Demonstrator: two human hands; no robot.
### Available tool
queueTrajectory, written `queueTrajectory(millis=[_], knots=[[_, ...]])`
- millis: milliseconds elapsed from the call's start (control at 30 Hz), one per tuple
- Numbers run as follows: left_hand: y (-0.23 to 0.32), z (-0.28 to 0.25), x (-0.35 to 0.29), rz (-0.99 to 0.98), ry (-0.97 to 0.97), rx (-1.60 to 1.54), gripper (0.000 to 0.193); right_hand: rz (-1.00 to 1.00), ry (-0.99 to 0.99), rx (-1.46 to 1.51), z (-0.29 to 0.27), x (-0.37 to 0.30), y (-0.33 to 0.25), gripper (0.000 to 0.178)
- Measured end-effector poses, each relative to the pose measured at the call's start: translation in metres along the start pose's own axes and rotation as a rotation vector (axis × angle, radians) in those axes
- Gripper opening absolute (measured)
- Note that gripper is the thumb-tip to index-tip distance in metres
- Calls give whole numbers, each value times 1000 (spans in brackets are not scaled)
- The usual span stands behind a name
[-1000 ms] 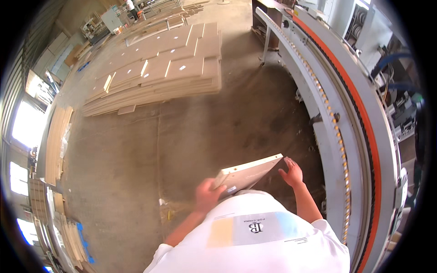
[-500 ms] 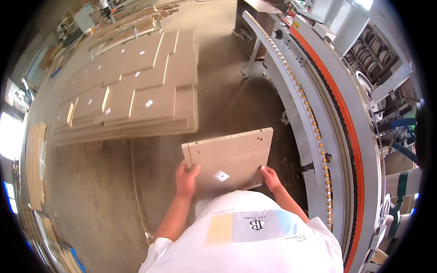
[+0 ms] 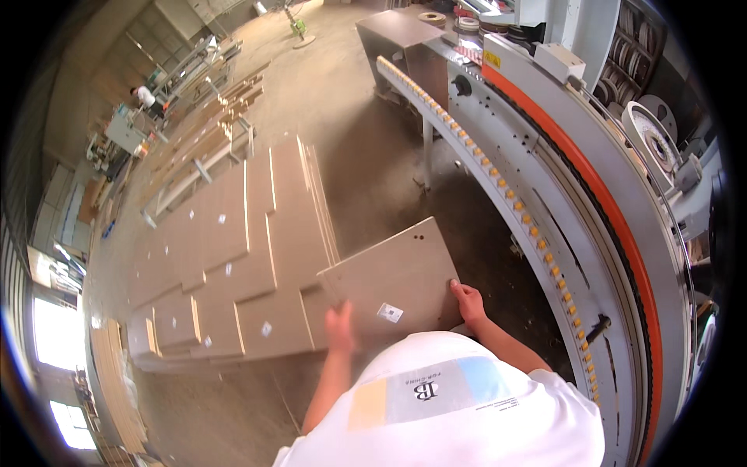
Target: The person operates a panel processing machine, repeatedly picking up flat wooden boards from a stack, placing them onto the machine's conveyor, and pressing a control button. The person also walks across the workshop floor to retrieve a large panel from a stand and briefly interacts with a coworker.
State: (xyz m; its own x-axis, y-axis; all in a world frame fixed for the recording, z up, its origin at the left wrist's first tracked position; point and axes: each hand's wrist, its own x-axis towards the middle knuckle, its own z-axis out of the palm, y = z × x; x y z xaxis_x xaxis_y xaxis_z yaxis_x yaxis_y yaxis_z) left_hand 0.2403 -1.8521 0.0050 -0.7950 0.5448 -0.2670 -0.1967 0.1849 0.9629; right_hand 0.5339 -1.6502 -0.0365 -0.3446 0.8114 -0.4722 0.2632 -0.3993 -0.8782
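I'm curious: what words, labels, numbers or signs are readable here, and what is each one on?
White shirt: dark lettering on a yellow, grey and blue print, which I won't copy; finer lines unreadable.
Board in the right hand: white sticker, too small to read.
Stacked boards: several white labels, too small to read.
Grey-and-orange machine: yellow sign, too small to read.

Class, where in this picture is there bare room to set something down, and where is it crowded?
Bare floor shows between the stack and the machine, beyond the panel. Another patch lies at lower left, bordered by the stack and the left arm. It looks crowded at the machine's far end, among the reels, and around the timber beyond the stack.
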Motion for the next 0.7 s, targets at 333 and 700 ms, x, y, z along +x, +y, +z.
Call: queueTrajectory(millis=[333, 700], knots=[[78, 105, 189, -255, 89, -137, 40, 242, -57, 33, 66, 259, -205, 57], [125, 183, 557, -264, -63, 66, 44, 305, -72, 208, 132, 496, -329, 50]])
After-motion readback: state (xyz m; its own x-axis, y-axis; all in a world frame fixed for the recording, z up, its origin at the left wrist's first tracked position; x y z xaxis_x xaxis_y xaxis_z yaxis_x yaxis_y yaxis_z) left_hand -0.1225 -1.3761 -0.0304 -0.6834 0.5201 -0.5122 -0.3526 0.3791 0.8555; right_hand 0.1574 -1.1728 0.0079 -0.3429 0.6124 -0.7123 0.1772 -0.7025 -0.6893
